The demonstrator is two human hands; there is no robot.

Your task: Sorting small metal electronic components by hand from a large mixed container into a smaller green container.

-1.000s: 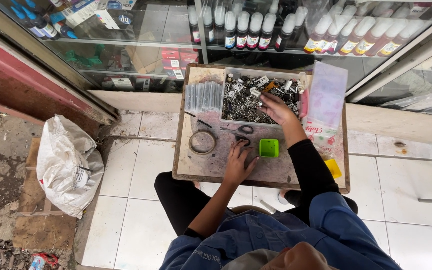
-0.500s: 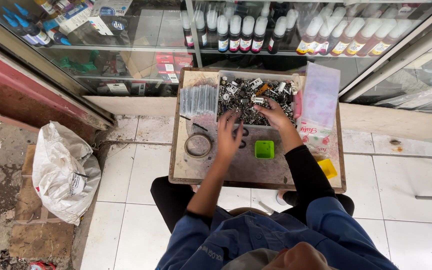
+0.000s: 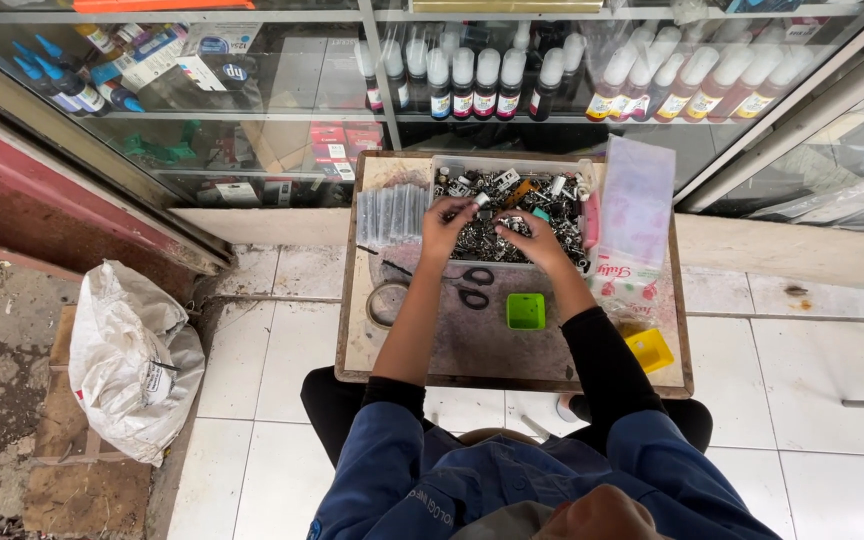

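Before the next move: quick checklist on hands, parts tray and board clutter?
1. Left hand grip: pinches a small light-tipped part over the tray. Ok.
2. Right hand position: in the parts tray, fingers curled on the metal pieces; what it holds, cannot tell.
3. Scissors: lie flat on the board just below both hands, near the wrists. Not ok.
4. Green box: upright, apart from both forearms. Ok.
5. Yellow box: at the board's right corner, close to the edge. Cannot tell if stable.
6. Tape ring: flat, left of the left forearm, untouched. Ok.
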